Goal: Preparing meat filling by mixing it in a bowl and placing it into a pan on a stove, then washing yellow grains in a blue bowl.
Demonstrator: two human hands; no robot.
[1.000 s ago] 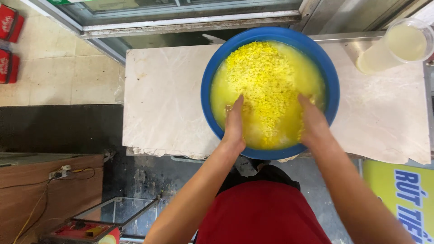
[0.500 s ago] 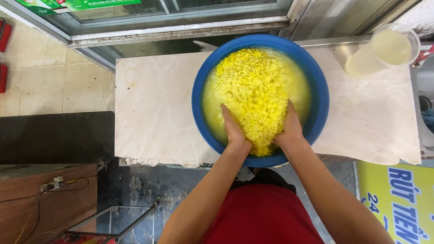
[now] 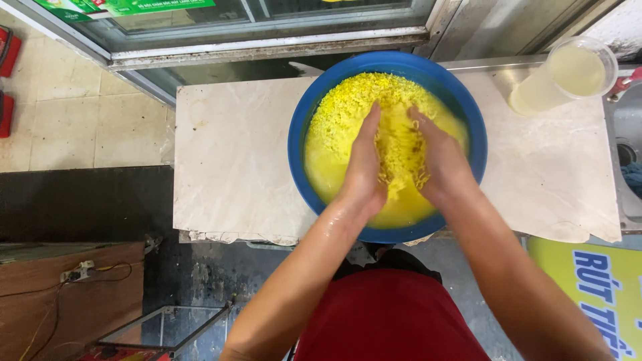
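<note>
A round blue basin (image 3: 301, 127) stands on a pale marble slab (image 3: 234, 160). It holds cloudy yellow water and a mass of small yellow grains (image 3: 348, 110). My left hand (image 3: 364, 170) and my right hand (image 3: 438, 160) are lifted above the water, palms facing each other. A heap of wet yellow grains is pressed between them, and some grains spill down from the gap. Both forearms are wet.
A clear plastic jug (image 3: 568, 73) with pale liquid stands at the slab's far right corner. A metal sink (image 3: 628, 154) lies at the right edge. A glass-fronted cabinet (image 3: 267, 27) runs behind the slab. Tiled floor (image 3: 60, 113) and a wooden bench (image 3: 67, 294) are on the left.
My hands moved from the basin's near rim toward its middle, came together and rose out of the water with grains between them. The view shifted slightly.
</note>
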